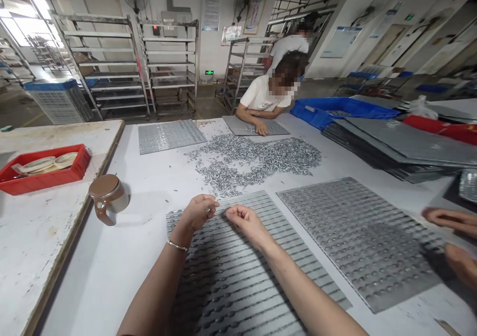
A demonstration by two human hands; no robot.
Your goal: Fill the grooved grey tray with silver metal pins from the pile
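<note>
My left hand (200,211) hovers over the far left part of a grey ridged sheet (261,276), thumb and fingers pinched together. Beside it, my right hand (246,219) is also closed in a pinch above the same sheet. Whatever either pinch holds is too small to make out. Rows of small shiny oval pieces lie along the grooves on the sheet's left side; the grooves to the right carry none. Just past the sheet's far edge spreads a heap of small silvery oval pieces (261,157).
A brown-lidded mug (110,194) stands at left, near a red tray (44,169). Another filled sheet (357,241) lies at right, with a co-worker's hands (452,221) over it. Across the table a person (266,95) leans over a sheet. Stacked sheets (402,147) and a blue bin (335,110) sit back right.
</note>
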